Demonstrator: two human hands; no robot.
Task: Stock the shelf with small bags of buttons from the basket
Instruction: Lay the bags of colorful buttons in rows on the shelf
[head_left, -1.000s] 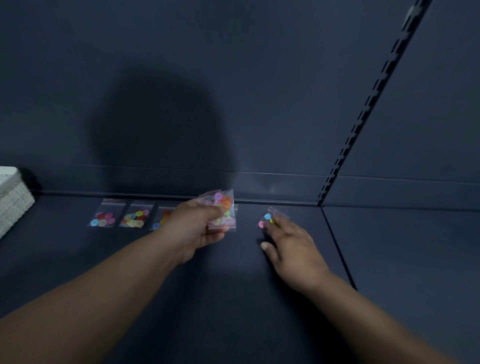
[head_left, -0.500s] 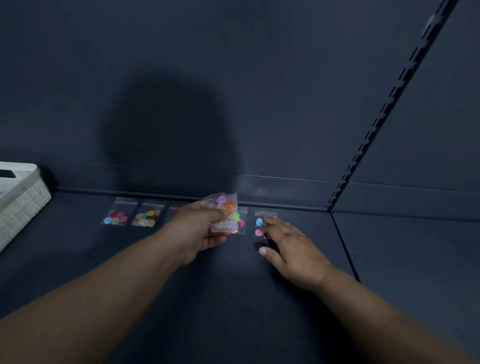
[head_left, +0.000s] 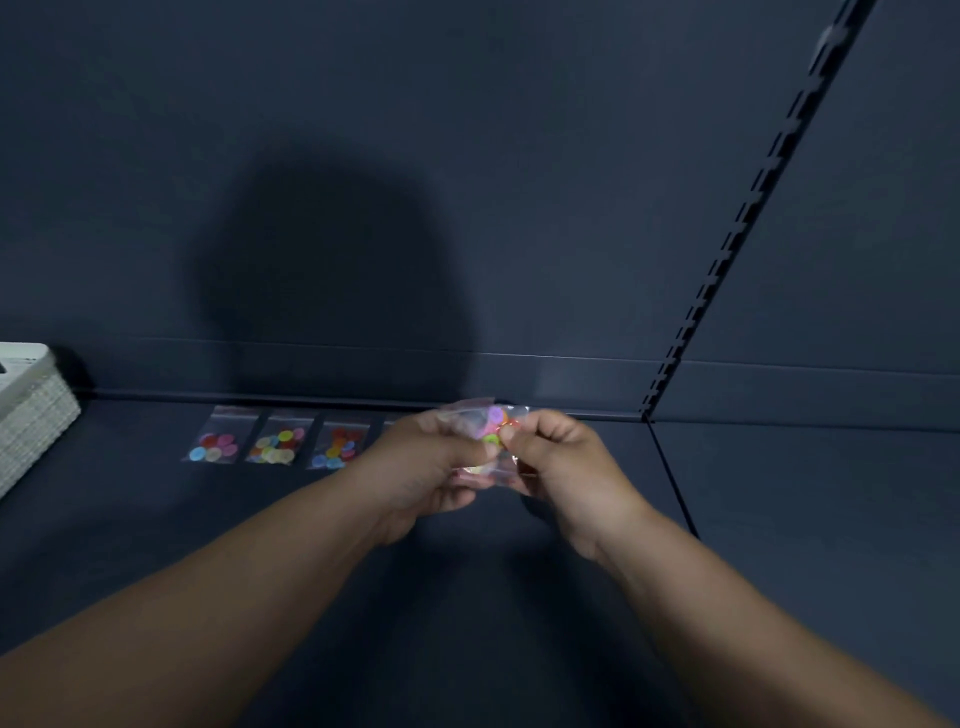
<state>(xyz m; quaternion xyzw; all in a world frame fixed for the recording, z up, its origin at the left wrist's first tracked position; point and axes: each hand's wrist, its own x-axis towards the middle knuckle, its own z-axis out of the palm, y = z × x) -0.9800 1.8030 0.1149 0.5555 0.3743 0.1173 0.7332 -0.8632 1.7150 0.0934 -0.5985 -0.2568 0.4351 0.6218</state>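
A person's two hands meet over a dark shelf (head_left: 156, 545), both closed on a bundle (head_left: 493, 423) of small clear bags of coloured buttons held just above the shelf near its back edge. The left hand (head_left: 426, 467) wraps the bundle from the left, fingers curled under it and thumb on top. The right hand (head_left: 566, 462) pinches its right side between thumb and bent forefinger. The hands are close together, with only the crumpled plastic between them, and pink, orange and yellow-green buttons show through it. How many bags the bundle holds cannot be told. Left of the hands, three more bags lie flat in a row along the shelf's back edge, side by side with narrow gaps: the first bag (head_left: 218, 439) with red, pink and pale blue buttons, the second bag (head_left: 280, 441) with mostly yellow and green ones, and the third bag (head_left: 340, 444) with red, blue and yellow ones, just beside the left hand's knuckles. A white woven basket (head_left: 36, 415) stands at the shelf's left edge, well apart from the row and cut off by the frame. Both bare forearms reach in from the lower corners. Behind the shelf rises a dark back panel (head_left: 519, 156), on which a broad rounded shadow (head_left: 322, 270) falls, and a slotted upright (head_left: 727, 249) runs down it to the shelf's back edge, right of the hands.
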